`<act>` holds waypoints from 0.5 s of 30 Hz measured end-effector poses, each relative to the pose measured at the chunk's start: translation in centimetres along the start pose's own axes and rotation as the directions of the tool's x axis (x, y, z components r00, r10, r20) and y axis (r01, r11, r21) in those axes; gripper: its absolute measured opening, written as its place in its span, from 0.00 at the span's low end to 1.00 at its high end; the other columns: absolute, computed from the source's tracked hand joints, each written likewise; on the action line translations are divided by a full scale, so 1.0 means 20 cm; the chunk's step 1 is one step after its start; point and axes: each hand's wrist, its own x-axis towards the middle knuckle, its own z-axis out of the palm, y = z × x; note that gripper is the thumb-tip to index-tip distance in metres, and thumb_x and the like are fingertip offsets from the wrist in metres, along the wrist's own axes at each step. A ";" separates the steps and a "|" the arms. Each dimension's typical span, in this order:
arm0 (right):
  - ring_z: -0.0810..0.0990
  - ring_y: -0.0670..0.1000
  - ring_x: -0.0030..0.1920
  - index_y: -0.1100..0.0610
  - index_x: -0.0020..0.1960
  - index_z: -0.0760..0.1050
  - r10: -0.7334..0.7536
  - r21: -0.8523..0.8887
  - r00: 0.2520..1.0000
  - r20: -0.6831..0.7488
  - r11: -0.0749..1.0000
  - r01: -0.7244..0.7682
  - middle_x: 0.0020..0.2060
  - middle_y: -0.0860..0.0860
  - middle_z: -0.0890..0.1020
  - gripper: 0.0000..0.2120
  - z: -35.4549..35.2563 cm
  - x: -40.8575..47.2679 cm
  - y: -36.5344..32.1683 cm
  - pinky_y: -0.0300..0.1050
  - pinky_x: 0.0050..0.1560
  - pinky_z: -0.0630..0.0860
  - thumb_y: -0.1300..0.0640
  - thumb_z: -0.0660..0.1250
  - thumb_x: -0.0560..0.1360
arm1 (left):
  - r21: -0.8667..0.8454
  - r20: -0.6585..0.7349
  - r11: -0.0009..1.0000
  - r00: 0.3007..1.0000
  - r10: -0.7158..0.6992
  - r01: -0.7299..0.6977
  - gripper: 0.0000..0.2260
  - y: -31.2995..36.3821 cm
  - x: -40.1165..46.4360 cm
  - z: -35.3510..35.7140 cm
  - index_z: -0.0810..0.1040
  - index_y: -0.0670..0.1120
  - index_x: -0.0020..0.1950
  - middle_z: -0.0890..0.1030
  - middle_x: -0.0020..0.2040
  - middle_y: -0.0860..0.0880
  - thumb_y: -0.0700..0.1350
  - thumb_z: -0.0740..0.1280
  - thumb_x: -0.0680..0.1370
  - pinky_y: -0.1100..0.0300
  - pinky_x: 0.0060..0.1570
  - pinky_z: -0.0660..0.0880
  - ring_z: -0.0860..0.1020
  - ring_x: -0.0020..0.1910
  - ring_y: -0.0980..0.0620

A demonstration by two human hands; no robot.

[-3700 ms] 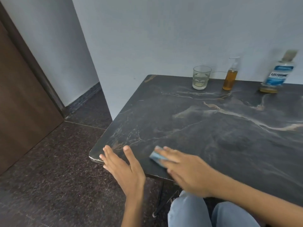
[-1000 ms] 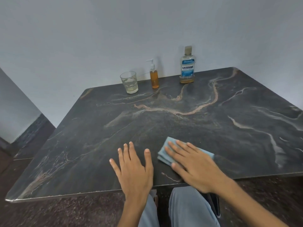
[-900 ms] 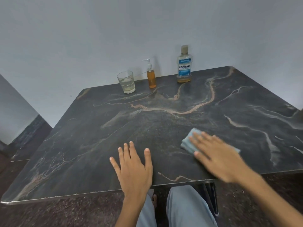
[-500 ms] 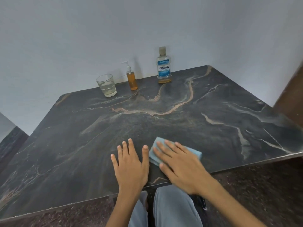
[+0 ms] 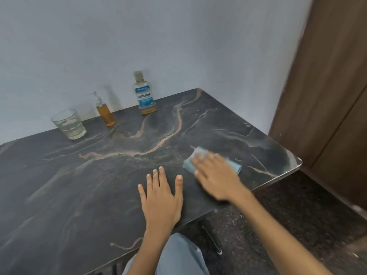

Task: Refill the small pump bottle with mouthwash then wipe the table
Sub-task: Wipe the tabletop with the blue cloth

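While the left hand [image 5: 160,197] lies flat on the table [image 5: 79,185], the right hand [image 5: 216,175] presses straight fingers on the blue cloth [image 5: 234,166].

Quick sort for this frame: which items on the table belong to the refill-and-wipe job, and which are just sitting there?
Belongs to the job:
- small clear pump bottle of amber liquid
- large clear mouthwash bottle with blue label
- folded light-blue cloth, pressed flat under the right hand
- dark marble-pattern table, with the left hand flat on it

Just sitting there:
- clear drinking glass
- brown wooden door
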 end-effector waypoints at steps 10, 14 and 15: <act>0.47 0.50 0.76 0.49 0.78 0.47 0.432 -0.055 0.902 -0.006 0.900 -0.432 0.77 0.48 0.49 0.25 -0.14 -0.18 0.66 0.49 0.74 0.45 0.45 0.42 0.82 | 0.006 -0.006 1.000 1.000 -0.011 0.011 0.40 0.01 0.09 0.01 0.49 0.46 0.79 0.55 0.79 0.48 0.67 0.37 0.72 0.47 0.75 0.42 0.49 0.78 0.48; 0.50 0.55 0.76 0.54 0.77 0.49 0.469 -0.067 0.883 0.006 0.881 -0.468 0.77 0.53 0.51 0.25 -0.16 0.12 0.62 0.53 0.74 0.49 0.48 0.42 0.82 | 0.001 -0.007 1.000 1.000 -0.027 0.027 0.39 0.02 0.10 0.01 0.50 0.46 0.79 0.55 0.79 0.47 0.66 0.39 0.73 0.47 0.75 0.43 0.49 0.78 0.48; 0.53 0.56 0.75 0.55 0.77 0.50 0.414 -0.055 0.910 0.001 0.909 -0.413 0.77 0.54 0.53 0.25 -0.15 0.17 0.54 0.53 0.74 0.51 0.49 0.43 0.82 | -0.006 -0.012 0.999 0.999 -0.032 0.032 0.38 0.02 0.11 0.01 0.50 0.46 0.79 0.55 0.79 0.47 0.66 0.39 0.73 0.47 0.75 0.43 0.49 0.78 0.48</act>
